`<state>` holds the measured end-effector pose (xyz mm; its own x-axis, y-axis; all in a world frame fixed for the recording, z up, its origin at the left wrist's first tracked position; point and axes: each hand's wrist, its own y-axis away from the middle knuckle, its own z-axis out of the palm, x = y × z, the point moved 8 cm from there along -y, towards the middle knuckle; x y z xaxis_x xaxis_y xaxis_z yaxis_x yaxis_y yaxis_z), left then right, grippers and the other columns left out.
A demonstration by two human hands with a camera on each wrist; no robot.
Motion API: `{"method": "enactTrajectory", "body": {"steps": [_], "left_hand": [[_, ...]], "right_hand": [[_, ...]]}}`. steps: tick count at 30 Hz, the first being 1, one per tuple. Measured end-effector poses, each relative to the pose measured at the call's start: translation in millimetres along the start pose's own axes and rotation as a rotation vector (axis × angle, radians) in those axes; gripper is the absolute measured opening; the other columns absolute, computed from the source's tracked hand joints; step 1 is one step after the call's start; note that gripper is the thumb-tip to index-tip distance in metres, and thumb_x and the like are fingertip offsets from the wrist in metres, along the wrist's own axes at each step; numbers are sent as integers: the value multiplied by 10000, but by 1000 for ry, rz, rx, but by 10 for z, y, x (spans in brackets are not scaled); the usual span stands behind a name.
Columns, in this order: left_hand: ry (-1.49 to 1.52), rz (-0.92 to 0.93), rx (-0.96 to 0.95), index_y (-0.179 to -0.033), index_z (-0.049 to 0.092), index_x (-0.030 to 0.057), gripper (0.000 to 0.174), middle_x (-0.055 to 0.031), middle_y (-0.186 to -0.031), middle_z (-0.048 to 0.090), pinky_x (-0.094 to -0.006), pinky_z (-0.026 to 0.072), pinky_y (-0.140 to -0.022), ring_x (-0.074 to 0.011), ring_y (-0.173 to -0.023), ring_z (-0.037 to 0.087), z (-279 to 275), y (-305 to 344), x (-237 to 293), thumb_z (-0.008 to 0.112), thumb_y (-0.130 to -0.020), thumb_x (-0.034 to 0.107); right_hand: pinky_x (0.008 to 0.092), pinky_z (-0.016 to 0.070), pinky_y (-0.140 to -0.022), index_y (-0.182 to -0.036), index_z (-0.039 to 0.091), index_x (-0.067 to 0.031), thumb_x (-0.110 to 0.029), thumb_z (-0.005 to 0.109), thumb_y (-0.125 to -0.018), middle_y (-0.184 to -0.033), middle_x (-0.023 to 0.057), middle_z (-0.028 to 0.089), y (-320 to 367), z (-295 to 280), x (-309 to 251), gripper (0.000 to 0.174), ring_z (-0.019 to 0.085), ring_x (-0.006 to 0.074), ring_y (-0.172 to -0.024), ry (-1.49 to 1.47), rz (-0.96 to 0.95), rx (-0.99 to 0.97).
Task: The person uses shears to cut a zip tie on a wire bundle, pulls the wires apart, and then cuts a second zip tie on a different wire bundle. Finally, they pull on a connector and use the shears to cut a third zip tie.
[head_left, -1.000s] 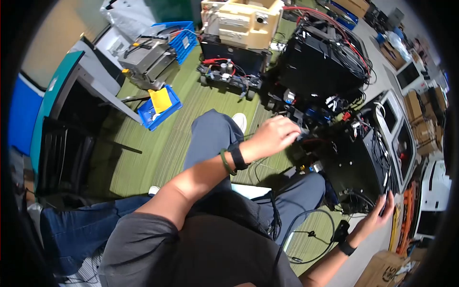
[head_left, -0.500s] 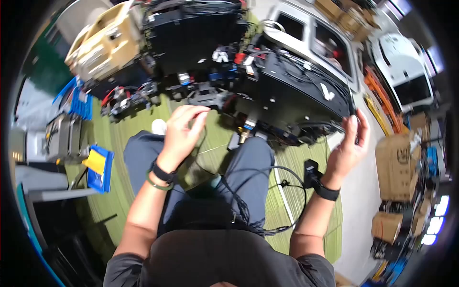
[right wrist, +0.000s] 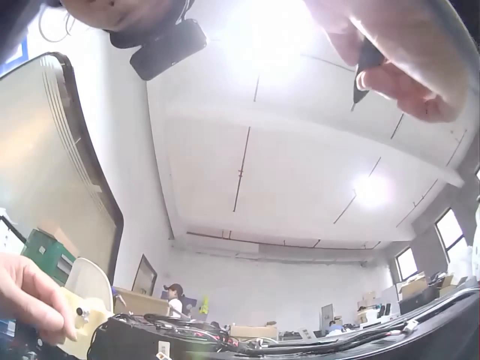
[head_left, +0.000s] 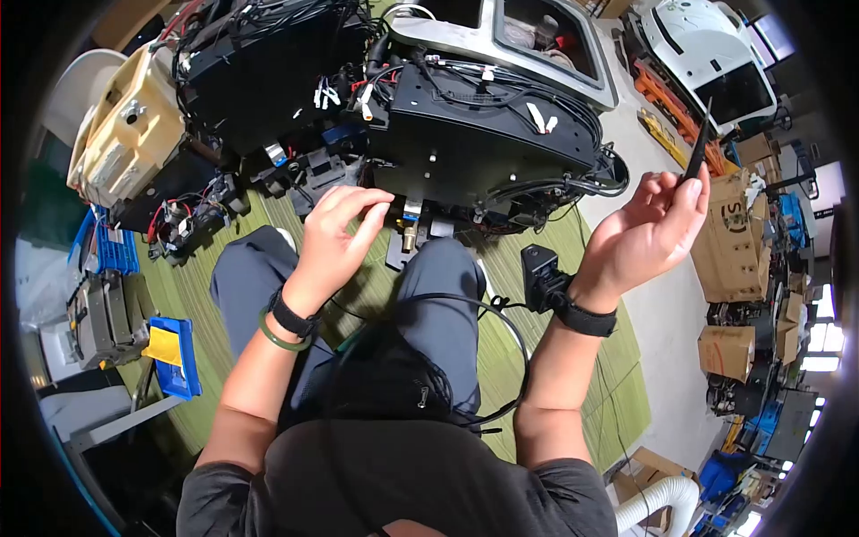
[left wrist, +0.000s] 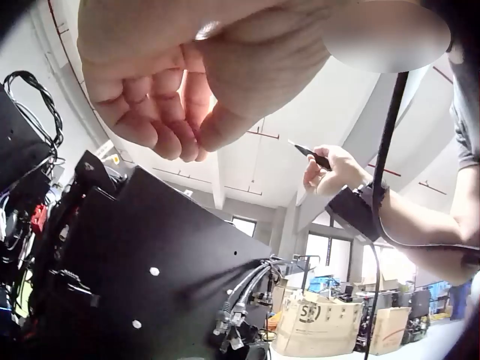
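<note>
Grasping 1 black tool (head_left: 701,148) are right fingers (head_left: 684,199), left fingers (head_left: 338,199) loosely curled, empty; 1 carton (left wrist: 319,328) reads "SF".

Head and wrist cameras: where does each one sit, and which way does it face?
Head: worn on the head, facing forward and down; shows lap, forearms, left hand and right hand.
Left wrist: on that wrist, facing forward and up toward the ceiling; left hand close, right hand beyond.
Right wrist: on that wrist, facing mostly up; right hand above, left hand lower left.
Head and left wrist share the printed cardboard box.

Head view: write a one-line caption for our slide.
Right hand grips a slim black tool; left hand curls loosely near a cable-strewn black box.
</note>
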<state>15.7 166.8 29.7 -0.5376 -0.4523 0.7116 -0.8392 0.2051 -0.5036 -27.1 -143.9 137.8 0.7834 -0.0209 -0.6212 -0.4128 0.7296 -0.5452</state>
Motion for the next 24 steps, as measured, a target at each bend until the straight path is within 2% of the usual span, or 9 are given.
{"method": "enactTrajectory", "body": {"steps": [3, 7, 9, 11, 12, 17, 19, 22, 24], "left_hand": [[35, -14, -3, -999, 710, 23, 127, -88, -924, 686, -277, 515, -745, -157, -812, 640, 55, -174, 20, 653, -886, 38], [166, -112, 74, -1013, 707, 26, 124, -33, -860, 650, -229, 481, -706, -84, -760, 605, 56, -416, -51, 650, -907, 56], [250, -140, 117, -1045, 702, 21, 138, -2, -920, 644, -207, 468, -733, -47, -805, 585, 80, -461, -176, 644, -931, 71], [286, -159, 158, -1066, 700, 16, 152, 12, -971, 640, -197, 463, -758, -34, -837, 577, 82, -474, -297, 643, -943, 85], [350, -159, 240, -1015, 721, 43, 129, -28, -876, 671, -220, 493, -703, -65, -753, 613, 61, -486, -342, 664, -913, 97], [496, -231, 284, -1041, 712, 26, 149, 10, -938, 685, -191, 469, -708, -15, -768, 565, -22, -495, -529, 658, -934, 114], [552, -253, 297, -1062, 705, 25, 157, 37, -907, 673, -176, 450, -715, -5, -769, 545, -78, -483, -545, 659, -939, 112], [513, -221, 319, -1058, 705, 24, 154, 36, -903, 670, -182, 455, -722, -11, -779, 553, -186, -393, -559, 653, -943, 112], [461, -201, 311, -1050, 707, 19, 152, 10, -935, 673, -197, 472, -742, -33, -806, 586, -280, -328, -602, 653, -942, 112]], "right_hand": [[218, 467, -700, -1237, 536, 19, -134, 565, -992, -859, 47, 605, -139, 44, 22, 290, 567, 93, -773, 13, 12, -23], [213, 472, -699, -1222, 558, 16, -134, 591, -980, -866, 35, 610, -242, -16, 226, 286, 576, 82, -779, 66, 112, -51], [204, 472, -695, -1206, 580, 16, -134, 610, -970, -870, 20, 614, -187, -40, 295, 282, 575, 69, -779, 114, 177, 6], [202, 468, -698, -1202, 587, 15, -132, 613, -966, -870, 18, 614, -104, -21, 334, 279, 572, 67, -780, 151, 161, 23], [201, 465, -701, -1198, 593, 13, -129, 617, -963, -871, 16, 613, -65, -21, 351, 277, 568, 65, -781, 202, 143, 49], [225, 457, -722, -1162, 624, 23, -163, 655, -936, -889, 21, 619, -43, 292, 482, 294, 560, 72, -788, 288, 126, -116], [223, 461, -724, -1159, 626, 22, -159, 657, -935, -893, 21, 622, -149, 385, 582, 289, 563, 72, -790, 261, 132, -131], [211, 478, -707, -1144, 629, 21, -126, 655, -929, -875, 16, 622, -199, 483, 728, 262, 578, 72, -771, 142, 181, -90], [209, 474, -700, -1128, 630, 23, -125, 654, -930, -866, 16, 620, -127, 483, 719, 248, 580, 73, -766, 162, 125, -89]]}}
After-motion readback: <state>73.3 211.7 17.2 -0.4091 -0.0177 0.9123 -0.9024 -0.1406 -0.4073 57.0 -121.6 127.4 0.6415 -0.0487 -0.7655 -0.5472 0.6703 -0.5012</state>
